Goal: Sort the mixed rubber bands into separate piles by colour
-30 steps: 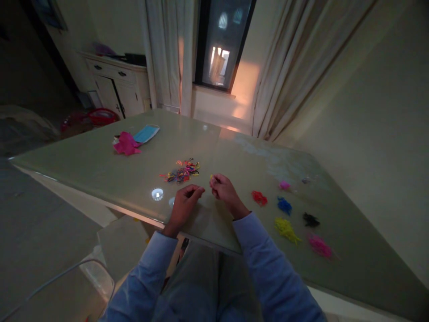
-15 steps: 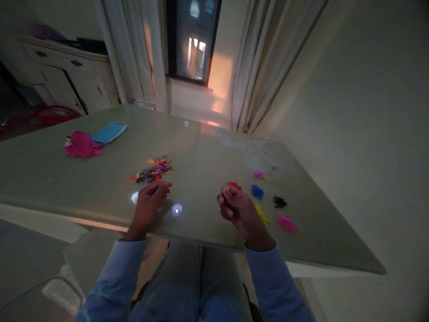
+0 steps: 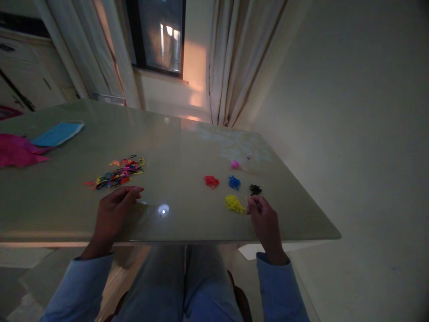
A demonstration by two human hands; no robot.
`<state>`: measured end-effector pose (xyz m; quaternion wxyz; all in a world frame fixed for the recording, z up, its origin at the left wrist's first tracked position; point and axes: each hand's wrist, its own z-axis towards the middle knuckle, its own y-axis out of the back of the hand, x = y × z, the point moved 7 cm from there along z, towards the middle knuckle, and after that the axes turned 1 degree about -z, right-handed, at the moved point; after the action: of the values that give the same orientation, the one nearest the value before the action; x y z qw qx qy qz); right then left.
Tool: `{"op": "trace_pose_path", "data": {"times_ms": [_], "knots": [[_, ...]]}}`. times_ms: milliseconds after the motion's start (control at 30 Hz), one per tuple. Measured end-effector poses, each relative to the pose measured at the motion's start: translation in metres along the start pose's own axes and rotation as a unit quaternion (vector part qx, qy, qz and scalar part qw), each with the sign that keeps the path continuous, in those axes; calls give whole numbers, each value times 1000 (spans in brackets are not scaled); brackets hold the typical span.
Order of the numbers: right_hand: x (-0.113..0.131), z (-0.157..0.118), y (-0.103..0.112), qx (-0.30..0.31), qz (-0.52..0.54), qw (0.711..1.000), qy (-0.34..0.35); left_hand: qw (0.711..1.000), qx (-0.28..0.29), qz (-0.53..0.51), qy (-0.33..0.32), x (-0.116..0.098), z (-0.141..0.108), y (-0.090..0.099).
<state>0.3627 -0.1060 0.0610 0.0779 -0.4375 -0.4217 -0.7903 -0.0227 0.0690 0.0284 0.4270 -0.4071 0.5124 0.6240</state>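
Observation:
My left hand [image 3: 115, 213] rests by the table's front edge, thumb and fingers pressed together. Something reddish shows at its fingertips, too small to make out. Just beyond it lies a mixed heap of small coloured rubber bands [image 3: 117, 175]. My right hand [image 3: 264, 219] pinches what looks like a small yellow rubber band, between the yellow pile [image 3: 233, 203] and the black pile [image 3: 255, 189]. Red bands [image 3: 211, 181] and blue bands [image 3: 234, 183] form separate piles farther left. The nearer pink pile is hidden behind my right hand.
Behind the sorted piles lie a small pink clump [image 3: 235, 164] and a tiny pale item [image 3: 248, 156]. A blue face mask [image 3: 60, 133] and a crumpled pink piece [image 3: 20, 151] lie at the left. The glossy table [image 3: 177, 156] runs up to the right wall.
My right hand has moved right from near the red pile to beside the yellow and black piles. The view has turned right; my left hand remains near the mixed heap.

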Motion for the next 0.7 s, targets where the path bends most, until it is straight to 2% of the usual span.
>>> {"op": "trace_pose_path", "data": {"times_ms": [133,333,500,700], "knots": [[-11,6,-4,56,-77,995,-26,1000,-8,4,6,0,-1,1],[-15,10,-22,87,-132,986,-45,1000,-5,6,8,4,0,0],[-13,13,-26,88,-153,984,-21,1000,-7,2,10,6,1,-1],[-6,6,-13,47,-77,996,-13,1000,2,0,1,7,3,-2]]}}
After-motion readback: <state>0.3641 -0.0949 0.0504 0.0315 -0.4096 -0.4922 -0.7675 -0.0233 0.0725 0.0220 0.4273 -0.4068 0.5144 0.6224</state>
